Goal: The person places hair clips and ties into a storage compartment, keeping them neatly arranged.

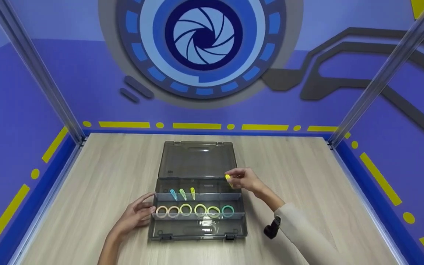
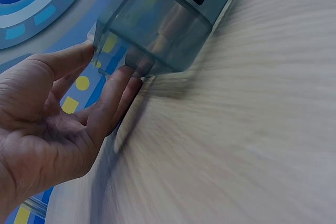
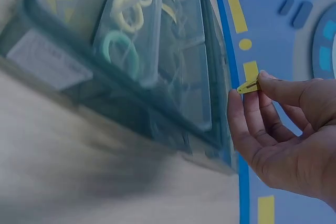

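Observation:
A smoky see-through organizer box lies on the table with its lid raised at the back. At its left side, my left hand touches the end wall with thumb and fingertips. My right hand pinches a yellow snap hair clip between thumb and fingers, above the back right of the box. Blue, light green and yellow hair clips stand in a row by the rear divider. Several ring-shaped hair ties line the middle compartment, with a green hair tie at the right end.
The wood-grain table is bounded by a blue printed back wall and side walls with metal posts. A dark wrist device hangs at the right sleeve. Two latches sit on the box's front edge.

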The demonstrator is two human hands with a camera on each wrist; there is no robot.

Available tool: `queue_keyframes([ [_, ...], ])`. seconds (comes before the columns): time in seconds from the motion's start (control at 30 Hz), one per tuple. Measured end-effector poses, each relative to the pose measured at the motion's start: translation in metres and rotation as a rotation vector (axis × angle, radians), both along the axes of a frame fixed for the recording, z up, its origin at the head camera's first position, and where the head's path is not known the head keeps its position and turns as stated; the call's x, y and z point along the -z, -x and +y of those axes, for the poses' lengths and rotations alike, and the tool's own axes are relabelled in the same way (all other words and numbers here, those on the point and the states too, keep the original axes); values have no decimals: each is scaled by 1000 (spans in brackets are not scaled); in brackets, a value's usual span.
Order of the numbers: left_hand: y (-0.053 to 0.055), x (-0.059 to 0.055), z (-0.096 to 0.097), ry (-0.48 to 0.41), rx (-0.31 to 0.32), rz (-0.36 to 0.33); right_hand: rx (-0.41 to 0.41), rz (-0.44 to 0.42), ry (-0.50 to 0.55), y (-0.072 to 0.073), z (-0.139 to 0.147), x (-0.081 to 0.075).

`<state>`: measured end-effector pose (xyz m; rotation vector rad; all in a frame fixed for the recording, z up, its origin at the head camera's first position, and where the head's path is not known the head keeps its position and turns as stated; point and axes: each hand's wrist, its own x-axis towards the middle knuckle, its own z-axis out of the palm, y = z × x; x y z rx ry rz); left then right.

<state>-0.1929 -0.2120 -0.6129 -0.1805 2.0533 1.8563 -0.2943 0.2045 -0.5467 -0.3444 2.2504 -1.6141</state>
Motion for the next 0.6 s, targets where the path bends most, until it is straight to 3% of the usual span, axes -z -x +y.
queue_keyframes([
  [0.23, 1, 0, 1, -4, -7, 3, -45, -37, 43, 0, -24, 2],
  [0.6, 1, 1, 1, 15, 1, 22, -79, -26, 136, 4, -50, 12],
])
